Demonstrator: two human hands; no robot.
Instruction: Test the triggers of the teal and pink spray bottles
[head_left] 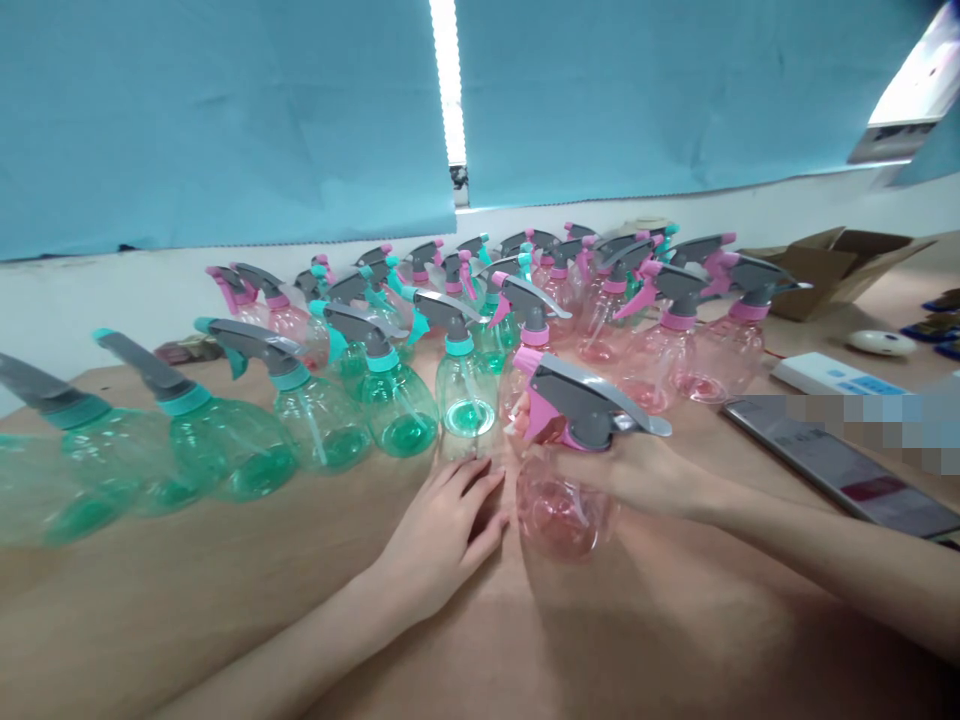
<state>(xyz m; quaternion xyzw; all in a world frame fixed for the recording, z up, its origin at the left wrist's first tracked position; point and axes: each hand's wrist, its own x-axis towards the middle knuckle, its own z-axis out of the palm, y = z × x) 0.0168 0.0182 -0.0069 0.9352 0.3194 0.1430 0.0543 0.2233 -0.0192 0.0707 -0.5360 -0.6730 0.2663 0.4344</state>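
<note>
A pink see-through spray bottle [561, 515] with a grey and pink trigger head is in my right hand [600, 462]. That hand wraps round the bottle's neck from behind, its fingers partly hidden by the trigger. To its left, my left hand [454, 520] lies on the tabletop with fingers stretched out, holding nothing. Just beyond its fingertips stands a pale green spray bottle [469, 390] with a teal collar. Beside that is a darker green spray bottle [400, 410]. Behind my right hand stands another pink spray bottle [652, 360].
Several more green and pink spray bottles fill the back of the wooden table [360, 640]. On the right lie a phone [832, 460], a white box [832, 375] and a white rounded object [881, 343]. An open cardboard box [825, 275] stands behind them, near the wall.
</note>
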